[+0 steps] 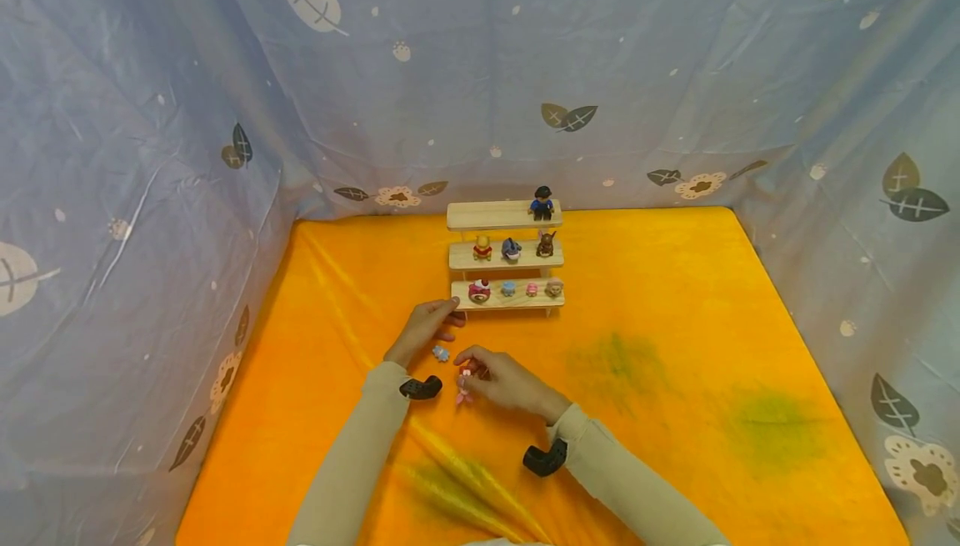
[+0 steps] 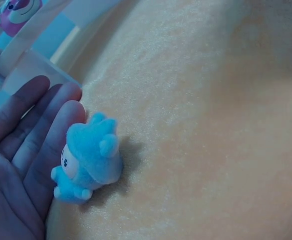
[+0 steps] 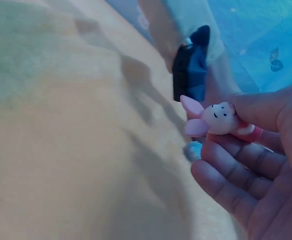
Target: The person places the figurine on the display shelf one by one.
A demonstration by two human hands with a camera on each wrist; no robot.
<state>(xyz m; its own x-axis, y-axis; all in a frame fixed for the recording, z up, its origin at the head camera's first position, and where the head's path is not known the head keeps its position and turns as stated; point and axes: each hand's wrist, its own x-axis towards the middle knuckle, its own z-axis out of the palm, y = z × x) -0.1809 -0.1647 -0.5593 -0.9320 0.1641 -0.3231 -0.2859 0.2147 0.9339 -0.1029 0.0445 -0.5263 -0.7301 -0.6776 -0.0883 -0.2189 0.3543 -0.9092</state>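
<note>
My left hand holds the left end of the lowest board of a three-tier wooden display shelf, thumb on top and fingers below. Close beside those fingers, a small light-blue hooded figurine lies on the cloth. My right hand pinches a pink, long-eared piglet figurine between thumb and fingers, a little nearer to me than the blue one. In the head view the piglet's ears point toward me. On the lowest board sits a magenta bear figurine, nearest to my left hand.
Also on the lowest board are a blue figurine, a pink one and a brown one. The middle board bears a yellow bear, a grey-blue donkey and a brown figurine. A black-haired toy figure stands on top.
</note>
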